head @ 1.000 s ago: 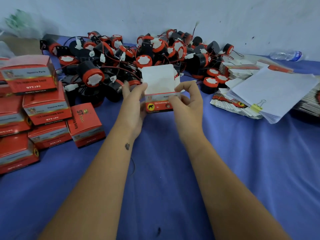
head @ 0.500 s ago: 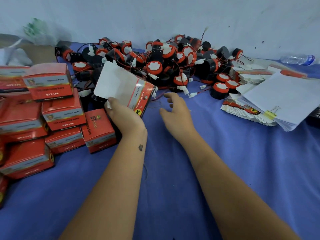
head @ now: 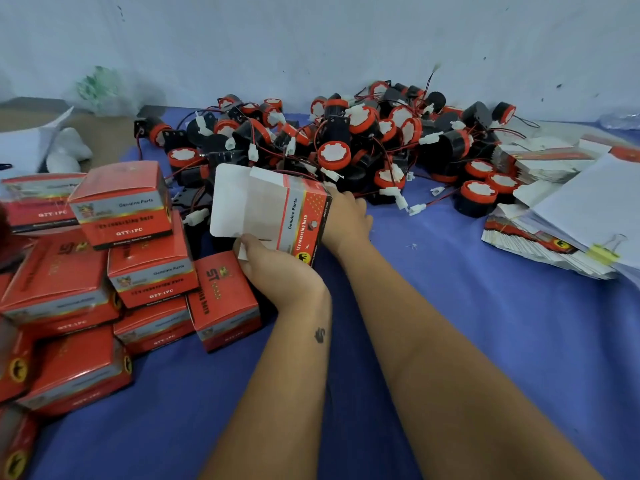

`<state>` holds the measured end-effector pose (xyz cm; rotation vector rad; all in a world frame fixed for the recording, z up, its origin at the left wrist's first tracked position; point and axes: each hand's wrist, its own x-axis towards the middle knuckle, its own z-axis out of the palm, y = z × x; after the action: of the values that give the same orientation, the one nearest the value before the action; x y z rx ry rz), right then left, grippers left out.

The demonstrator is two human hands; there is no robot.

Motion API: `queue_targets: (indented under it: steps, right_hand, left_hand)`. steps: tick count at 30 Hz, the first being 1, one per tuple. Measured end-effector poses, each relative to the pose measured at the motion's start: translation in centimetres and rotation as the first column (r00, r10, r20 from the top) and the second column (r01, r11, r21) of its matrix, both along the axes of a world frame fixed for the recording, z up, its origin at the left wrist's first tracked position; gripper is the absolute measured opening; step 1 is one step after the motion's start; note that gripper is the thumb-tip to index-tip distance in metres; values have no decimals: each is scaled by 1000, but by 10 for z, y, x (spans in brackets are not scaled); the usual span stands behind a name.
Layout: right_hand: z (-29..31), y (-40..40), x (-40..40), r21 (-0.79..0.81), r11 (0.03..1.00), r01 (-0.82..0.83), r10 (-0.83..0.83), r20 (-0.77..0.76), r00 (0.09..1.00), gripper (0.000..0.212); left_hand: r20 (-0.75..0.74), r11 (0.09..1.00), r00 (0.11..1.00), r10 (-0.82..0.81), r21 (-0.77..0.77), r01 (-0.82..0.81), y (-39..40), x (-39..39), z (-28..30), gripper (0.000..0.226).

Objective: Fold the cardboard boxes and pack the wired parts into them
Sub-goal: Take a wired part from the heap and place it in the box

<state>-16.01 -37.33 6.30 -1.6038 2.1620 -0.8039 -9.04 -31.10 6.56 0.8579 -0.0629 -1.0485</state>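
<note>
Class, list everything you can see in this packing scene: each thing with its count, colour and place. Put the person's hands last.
Black-and-red round wired parts: many, heaped by the wall.
Closed red cardboard boxes: about a dozen, stacked at left.
Half-folded red-and-white cardboard box: one, centre, white flap open.
Flat unfolded box blanks: a red-and-white stack, right.
White paper sheets with yellow binder clip: one bundle, far right.
Blue cloth: one, covering the table.
Left hand: grips the half-folded box.
Right hand: reaches to the parts heap, fingers partly hidden behind the box.
</note>
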Motion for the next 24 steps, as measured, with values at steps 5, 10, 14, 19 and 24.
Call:
queue_targets:
  steps: [5,10,14,19,24]
  right_hand:
    - [2,1,-1,-53,995,85,-73,204,976,18]
    - [-3,23,-6,-263,950,169,-21,487,873,36]
    - [-5,43,-20,-291,910,294,50,782,621,16]
    - [1,74,-50,-215,920,327,227,974,4,9]
    - [4,98,-62,-136,874,466,223,965,-137,17]
  left_hand:
    - [-12,1000,1000,-2,5,2,-1,0,-1,33]
    - [14,1000,1000,-8,-8,8,-4,1,-3,32]
    - [10,999,999,-38,-17,38,-5,3,-5,33]
    - [113,994,990,-90,-58,97,0,2,-1,24]
    - [556,967,813,-176,-59,250,13,-6,-3,22]
